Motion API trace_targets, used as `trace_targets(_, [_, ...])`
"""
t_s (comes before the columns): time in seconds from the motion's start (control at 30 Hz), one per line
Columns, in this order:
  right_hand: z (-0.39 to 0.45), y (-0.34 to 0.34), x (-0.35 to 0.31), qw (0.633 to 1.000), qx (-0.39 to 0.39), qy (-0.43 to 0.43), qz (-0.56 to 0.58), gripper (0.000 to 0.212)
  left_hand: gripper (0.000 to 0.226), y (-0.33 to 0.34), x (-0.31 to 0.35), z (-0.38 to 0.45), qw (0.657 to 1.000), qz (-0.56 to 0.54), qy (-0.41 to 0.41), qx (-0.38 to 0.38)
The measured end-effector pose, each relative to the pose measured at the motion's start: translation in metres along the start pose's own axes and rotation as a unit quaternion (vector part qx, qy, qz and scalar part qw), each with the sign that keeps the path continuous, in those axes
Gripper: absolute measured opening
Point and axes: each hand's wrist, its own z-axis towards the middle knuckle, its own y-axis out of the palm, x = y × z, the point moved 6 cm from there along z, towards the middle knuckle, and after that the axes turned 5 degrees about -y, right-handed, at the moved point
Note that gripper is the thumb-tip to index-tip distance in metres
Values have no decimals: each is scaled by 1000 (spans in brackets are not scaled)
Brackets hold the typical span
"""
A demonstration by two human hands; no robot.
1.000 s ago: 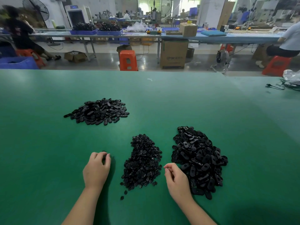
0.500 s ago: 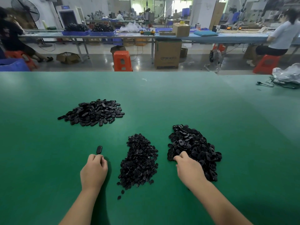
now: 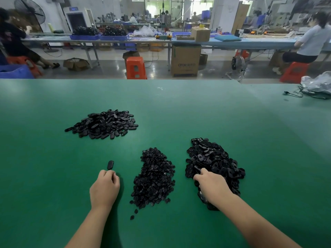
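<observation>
Three heaps of black plastic parts lie on the green table (image 3: 179,108). A flat heap of oval pieces (image 3: 103,124) is at the far left. A heap of small parts (image 3: 155,178) is in the middle. A heap of larger oval shells (image 3: 215,163) is at the right. One single oval piece (image 3: 110,165) lies alone on the table. My left hand (image 3: 104,188) rests just behind that piece with its fingers curled under, apart from it and holding nothing visible. My right hand (image 3: 211,185) lies on the right heap's near-left side. Its thumb and fingers are curled onto a shell there.
A crumpled plastic bag (image 3: 318,83) and a black cable (image 3: 295,94) lie at the table's far right. Beyond the far edge stand an orange stool (image 3: 136,68), a cardboard box (image 3: 185,59) and long benches where seated people work.
My left hand let go of the single oval piece, which now lies ahead of its fingertips. My right hand moved from beside the middle heap onto the right heap.
</observation>
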Motion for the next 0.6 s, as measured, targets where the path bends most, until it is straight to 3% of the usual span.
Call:
trace_targets(0.23, [8, -4, -1, 999, -29, -28, -27, 38, 12, 0, -1, 0, 1000, -1, 2, 2])
trace_targets(0.6, [12, -15, -1, 996, -17, -73, -51, 23, 11, 1, -1, 1, 1000, 2, 0, 1])
